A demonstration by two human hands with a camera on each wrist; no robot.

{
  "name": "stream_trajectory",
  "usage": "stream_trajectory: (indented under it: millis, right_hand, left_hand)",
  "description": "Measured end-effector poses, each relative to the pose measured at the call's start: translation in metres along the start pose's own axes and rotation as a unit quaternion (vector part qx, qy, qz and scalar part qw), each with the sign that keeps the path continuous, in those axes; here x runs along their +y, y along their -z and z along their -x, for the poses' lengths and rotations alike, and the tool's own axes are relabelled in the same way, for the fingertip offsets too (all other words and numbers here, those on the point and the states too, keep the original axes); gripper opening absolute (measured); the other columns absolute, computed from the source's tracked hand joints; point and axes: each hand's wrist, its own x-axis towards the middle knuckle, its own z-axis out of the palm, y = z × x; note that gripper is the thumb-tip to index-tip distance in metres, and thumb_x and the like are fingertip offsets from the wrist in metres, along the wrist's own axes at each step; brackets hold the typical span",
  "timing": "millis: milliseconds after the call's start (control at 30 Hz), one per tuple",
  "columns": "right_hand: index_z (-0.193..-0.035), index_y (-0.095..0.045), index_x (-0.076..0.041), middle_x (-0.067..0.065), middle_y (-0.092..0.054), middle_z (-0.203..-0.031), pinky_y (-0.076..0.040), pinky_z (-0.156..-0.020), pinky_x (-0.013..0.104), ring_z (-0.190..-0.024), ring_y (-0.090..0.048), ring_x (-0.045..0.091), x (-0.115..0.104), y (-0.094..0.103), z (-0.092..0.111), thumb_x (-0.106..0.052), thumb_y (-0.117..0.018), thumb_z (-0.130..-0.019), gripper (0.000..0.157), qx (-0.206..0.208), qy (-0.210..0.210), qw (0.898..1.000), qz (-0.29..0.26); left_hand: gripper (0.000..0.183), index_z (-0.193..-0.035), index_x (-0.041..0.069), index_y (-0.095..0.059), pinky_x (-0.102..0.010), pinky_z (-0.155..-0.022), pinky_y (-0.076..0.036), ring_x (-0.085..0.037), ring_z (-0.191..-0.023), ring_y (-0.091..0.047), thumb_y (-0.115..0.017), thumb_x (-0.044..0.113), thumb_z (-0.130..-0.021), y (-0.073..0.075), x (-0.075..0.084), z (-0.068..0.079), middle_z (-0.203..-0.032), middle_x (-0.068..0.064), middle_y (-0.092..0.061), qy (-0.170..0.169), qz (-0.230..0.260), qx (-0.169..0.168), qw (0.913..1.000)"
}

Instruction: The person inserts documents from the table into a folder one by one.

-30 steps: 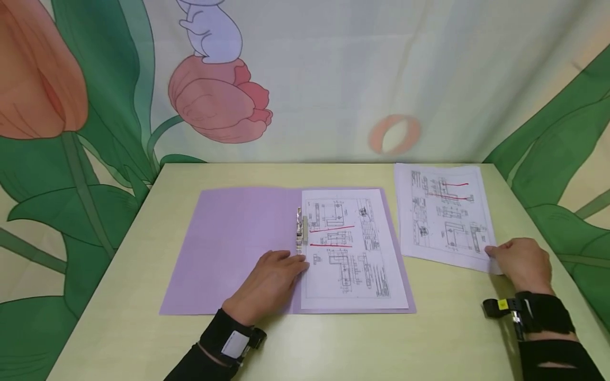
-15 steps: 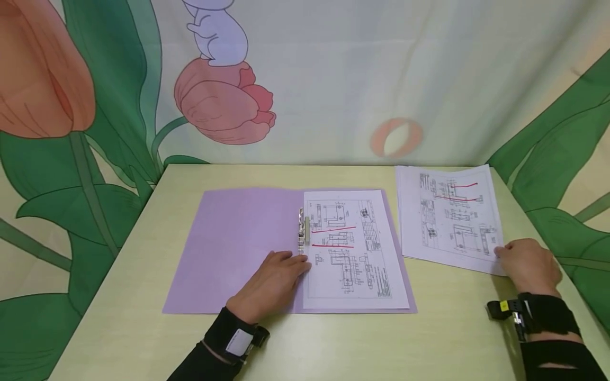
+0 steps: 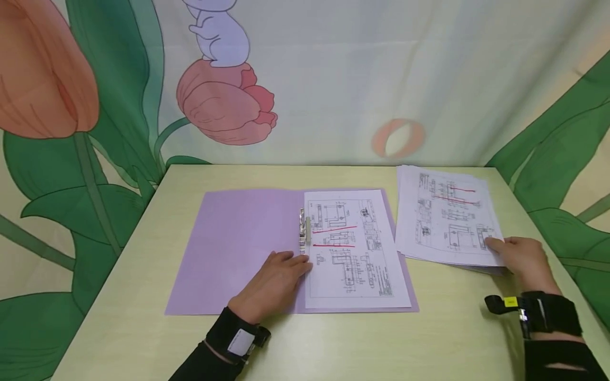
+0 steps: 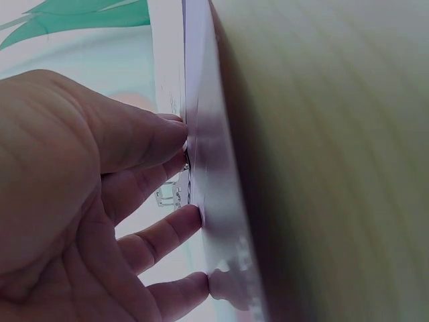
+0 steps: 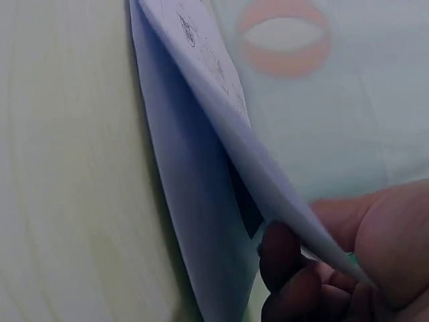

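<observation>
An opened purple folder (image 3: 238, 238) lies on the table, with a printed drawing sheet (image 3: 355, 275) on its right side beside the metal clip (image 3: 304, 233) at the spine. My left hand (image 3: 269, 288) rests on the folder below the clip; in the left wrist view its spread fingertips touch the surface near the spine. My right hand (image 3: 524, 262) pinches the near right corner of a drawing sheet (image 3: 443, 211) between thumb and fingers. In the right wrist view that sheet's edge (image 5: 228, 141) is raised above another sheet (image 5: 181, 174) under it.
The light wooden table (image 3: 371, 346) reaches back to a curtain (image 3: 333, 90) printed with tulips. The pile under the lifted sheet lies at the table's far right, close beside the folder. A black camera band (image 3: 548, 315) is strapped round the right wrist.
My right hand first draws the top sheet rightward, then brings it back left, its corner now lifted and its left edge closer to the folder. The left hand stays in place.
</observation>
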Motion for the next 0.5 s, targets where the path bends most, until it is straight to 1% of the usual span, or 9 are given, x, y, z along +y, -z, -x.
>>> stream_trajectory:
  millis: [67,133,233,300,333,400,500]
  right_hand:
    - [-0.142,-0.026,0.016,0.036,-0.039,-0.136,-0.039,-0.077,0.046,-0.107,-0.041,0.043,-0.001,0.0,0.0,-0.05,-0.047,-0.096,0.083,-0.001,-0.009,1.0,-0.017]
    - [-0.144,-0.025,0.013,0.034,-0.04,-0.138,-0.04,-0.076,0.044,-0.107,-0.043,0.04,-0.001,-0.002,0.001,-0.048,-0.048,-0.097,0.08,0.007,-0.017,0.999,-0.045]
    - [-0.146,-0.03,0.007,0.027,-0.045,-0.135,-0.044,-0.07,0.038,-0.1,-0.048,0.031,0.0,-0.003,0.002,-0.044,-0.05,-0.097,0.073,0.029,-0.036,0.994,-0.097]
    - [-0.146,-0.033,0.003,0.022,-0.046,-0.132,-0.045,-0.067,0.034,-0.097,-0.049,0.026,0.002,-0.004,0.004,-0.044,-0.051,-0.096,0.071,0.042,-0.045,0.989,-0.131]
    - [-0.146,-0.034,0.003,0.021,-0.047,-0.131,-0.045,-0.066,0.034,-0.095,-0.048,0.026,0.004,-0.004,0.005,-0.045,-0.051,-0.095,0.072,0.049,-0.046,0.989,-0.133]
    - [-0.143,-0.038,0.005,0.023,-0.048,-0.128,-0.044,-0.066,0.036,-0.095,-0.047,0.028,0.006,-0.004,0.007,-0.047,-0.05,-0.095,0.071,0.06,-0.032,0.991,-0.117]
    - [-0.138,-0.045,0.007,0.03,-0.051,-0.128,-0.039,-0.064,0.039,-0.098,-0.046,0.035,0.01,-0.005,0.01,-0.05,-0.047,-0.095,0.071,0.088,0.01,0.994,-0.059]
  left_hand:
    - [0.034,-0.13,0.014,-0.06,-0.062,-0.103,-0.036,-0.034,-0.125,-0.047,-0.05,0.012,-0.097,0.0,0.0,-0.001,-0.138,-0.005,-0.057,0.0,0.0,0.0,1.0]
    - [0.034,-0.13,0.014,-0.061,-0.062,-0.103,-0.035,-0.034,-0.125,-0.047,-0.051,0.012,-0.097,0.0,0.0,-0.001,-0.138,-0.005,-0.057,0.002,0.002,-0.001,1.0]
    - [0.034,-0.13,0.014,-0.061,-0.062,-0.103,-0.035,-0.034,-0.125,-0.047,-0.051,0.013,-0.097,-0.001,0.001,-0.001,-0.138,-0.005,-0.057,0.002,0.004,-0.002,1.0]
    - [0.035,-0.13,0.014,-0.061,-0.061,-0.103,-0.035,-0.034,-0.125,-0.047,-0.052,0.013,-0.097,0.0,0.001,-0.001,-0.138,-0.005,-0.057,0.001,0.005,-0.003,1.0]
    - [0.035,-0.13,0.014,-0.061,-0.062,-0.103,-0.035,-0.034,-0.125,-0.047,-0.052,0.013,-0.097,0.0,0.001,-0.001,-0.138,-0.005,-0.057,0.001,0.004,-0.003,1.0]
    - [0.035,-0.13,0.014,-0.061,-0.062,-0.103,-0.035,-0.034,-0.125,-0.047,-0.053,0.013,-0.096,0.001,0.001,-0.001,-0.137,-0.005,-0.057,0.001,0.003,-0.003,1.0]
    - [0.035,-0.13,0.013,-0.061,-0.062,-0.103,-0.035,-0.035,-0.125,-0.047,-0.054,0.012,-0.096,0.001,0.001,-0.001,-0.137,-0.005,-0.058,0.003,0.003,-0.005,1.0]
